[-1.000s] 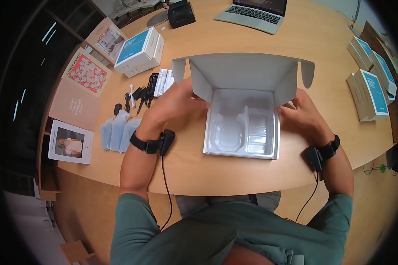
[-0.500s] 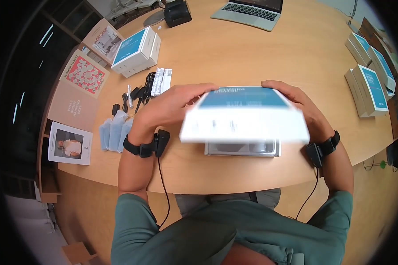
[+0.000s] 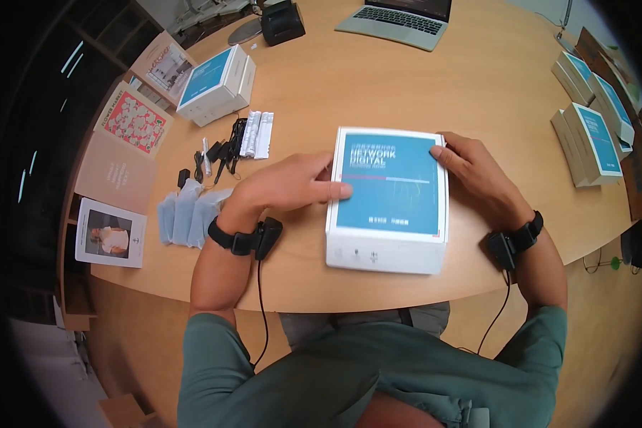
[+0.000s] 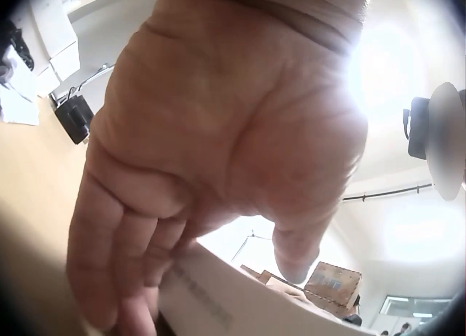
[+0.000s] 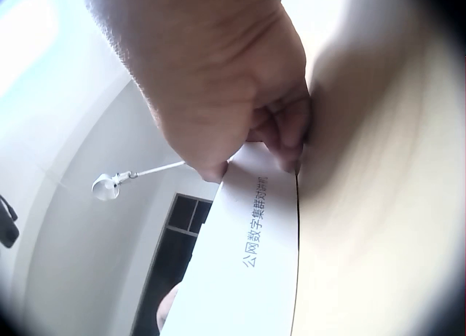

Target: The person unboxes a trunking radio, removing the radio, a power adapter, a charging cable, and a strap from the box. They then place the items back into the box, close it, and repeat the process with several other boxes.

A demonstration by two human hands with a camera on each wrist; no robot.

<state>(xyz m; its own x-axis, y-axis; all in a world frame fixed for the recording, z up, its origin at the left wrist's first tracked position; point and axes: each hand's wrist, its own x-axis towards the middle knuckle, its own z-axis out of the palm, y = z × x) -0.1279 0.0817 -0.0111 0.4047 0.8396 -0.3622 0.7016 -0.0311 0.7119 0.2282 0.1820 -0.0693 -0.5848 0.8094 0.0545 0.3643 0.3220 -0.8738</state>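
Note:
A white box with a blue top label (image 3: 389, 192) lies closed on the table in front of the person. The left hand (image 3: 292, 181) is at its left side, thumb on the top edge and the other fingers down along the side wall. In the left wrist view that hand (image 4: 226, 132) grips the box's side (image 4: 211, 292). The right hand (image 3: 478, 167) grips the upper right corner, thumb on the lid. The right wrist view has the right hand (image 5: 226, 81) pinching the end of the white side panel (image 5: 247, 241), which bears printed characters.
Stacked boxes stand at the back left (image 3: 217, 82) and right (image 3: 595, 143). Black cables and adapters (image 3: 225, 153), blue-wrapped items (image 3: 187, 214) and white strips (image 3: 257, 134) lie left of the hands. A laptop (image 3: 399, 25) is at the back; books (image 3: 135, 118) line the left edge.
The box's lid has swung down toward the person and now covers the clear tray inside. Both hands first moved up with the lid, then came down to the box's sides.

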